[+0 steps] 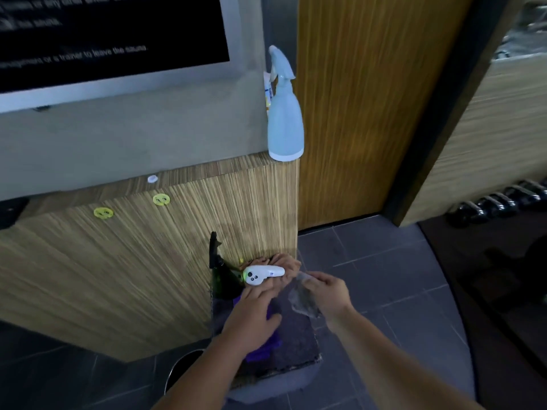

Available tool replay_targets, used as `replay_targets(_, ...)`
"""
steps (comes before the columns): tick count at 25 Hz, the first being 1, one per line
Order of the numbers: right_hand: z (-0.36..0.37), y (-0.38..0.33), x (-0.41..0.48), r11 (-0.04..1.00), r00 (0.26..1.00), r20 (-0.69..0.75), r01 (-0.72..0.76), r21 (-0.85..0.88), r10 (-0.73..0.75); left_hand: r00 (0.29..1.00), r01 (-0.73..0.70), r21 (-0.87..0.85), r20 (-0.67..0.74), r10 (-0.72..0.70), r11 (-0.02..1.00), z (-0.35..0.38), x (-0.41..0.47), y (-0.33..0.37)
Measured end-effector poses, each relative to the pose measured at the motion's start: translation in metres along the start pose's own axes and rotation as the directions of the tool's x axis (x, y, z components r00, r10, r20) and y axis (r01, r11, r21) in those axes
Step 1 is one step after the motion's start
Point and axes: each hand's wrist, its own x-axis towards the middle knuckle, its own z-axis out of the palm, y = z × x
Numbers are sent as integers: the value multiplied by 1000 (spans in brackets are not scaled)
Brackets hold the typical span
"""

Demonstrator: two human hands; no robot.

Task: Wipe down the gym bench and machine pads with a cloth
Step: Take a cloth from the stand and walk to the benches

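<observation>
My left hand (254,315) is pressed palm-down onto a purple cloth (262,349), fingers curled over it. The purple cloth lies on a grey towel-like cloth (293,335) at the foot of a wooden counter. My right hand (328,288) pinches a crumpled clear plastic wrapper (302,301) just right of my left hand. A white handheld device (263,275) with buttons and a green light sits just past my left fingertips, against something brownish that I cannot make out. No bench or machine pad is in view.
A pale blue spray bottle (285,113) stands on the right corner of the wooden counter (148,247). A dark green bottle (222,279) leans at the counter's foot. A round bin opening (183,371) is lower left. Dumbbells (503,199) line the right wall. The floor is grey tile.
</observation>
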Motion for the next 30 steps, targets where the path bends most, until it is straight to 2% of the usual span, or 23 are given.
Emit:
replay_targets(2, -17, -9, -14, 999, 995, -83, 53, 12, -52, 997, -48, 87, 60, 42, 995, -11, 10, 5)
replay_targets(6, -62, -15, -54, 989, 969, -213, 139, 51, -125, 962, -244, 233, 184, 204, 941, -16, 25, 44)
replay_targets(9, -103, -10, -83, 983, 938, -314, 174, 65, -145, 914, -379, 317, 273, 299, 869, -4, 28, 92)
replay_targets(13, -177, 8, -134, 967, 871, -475, 212, 141, -122, 815, -558, 315, 382, 436, 767, 33, 24, 176)
replay_targets(16, -257, 40, -176, 948, 771, -634, 239, 213, -52, 697, -701, 320, 497, 517, 638, 80, 13, 264)
replay_targets(18, -308, 60, -203, 941, 711, -703, 238, 241, 0, 626, -769, 307, 541, 562, 561, 113, 2, 320)
replay_targets(22, -428, 120, -277, 929, 556, -827, 258, 267, 83, 441, -894, 245, 629, 640, 376, 205, -47, 448)
replay_targets(30, -633, 227, -427, 889, 274, -921, 292, 354, 276, 163, -982, 39, 682, 713, 187, 368, -174, 664)
